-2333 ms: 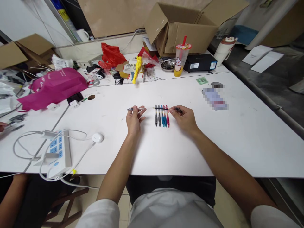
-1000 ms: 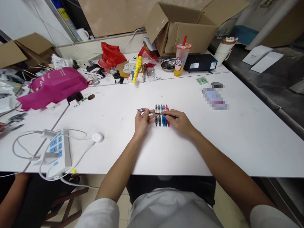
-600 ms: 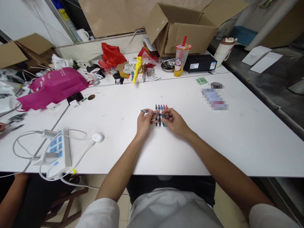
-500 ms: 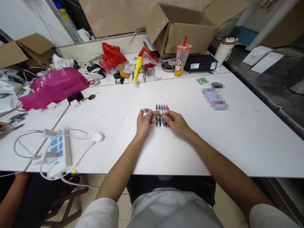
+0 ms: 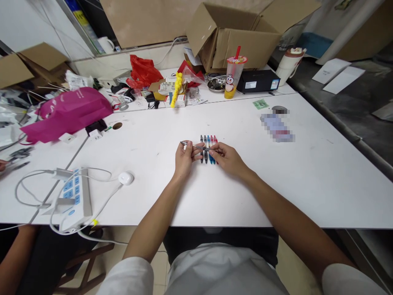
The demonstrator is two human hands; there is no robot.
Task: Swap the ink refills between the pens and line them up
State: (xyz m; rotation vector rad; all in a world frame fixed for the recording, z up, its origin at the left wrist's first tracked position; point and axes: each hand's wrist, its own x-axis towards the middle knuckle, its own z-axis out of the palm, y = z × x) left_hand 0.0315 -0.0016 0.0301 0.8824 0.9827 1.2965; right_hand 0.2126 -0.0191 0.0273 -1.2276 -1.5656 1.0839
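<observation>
A slim dark pen (image 5: 198, 146) is held crosswise between both hands, a little above the table. My left hand (image 5: 184, 157) pinches it near its left end, with the other fingers loosely curled below. At the pen's right part, my right hand (image 5: 226, 157) grips it between thumb and fingers. Just behind and under the hands several pens lie side by side on the white table: black pens (image 5: 206, 156), a blue pen (image 5: 208, 140) and pink-red pens (image 5: 215, 139). My fingers and the held pen cover parts of the row.
A white power strip (image 5: 76, 200) with tangled cables and a round white charger (image 5: 125, 178) lies to the left. Farther back are a magenta bag (image 5: 73, 112), a drink cup (image 5: 232, 82), a black box (image 5: 259, 81) and a cardboard box (image 5: 236, 49). Another person's hand (image 5: 3, 165) shows at the left edge.
Both hands keep their hold on the pen and have hardly moved. The whole view has shifted very slightly.
</observation>
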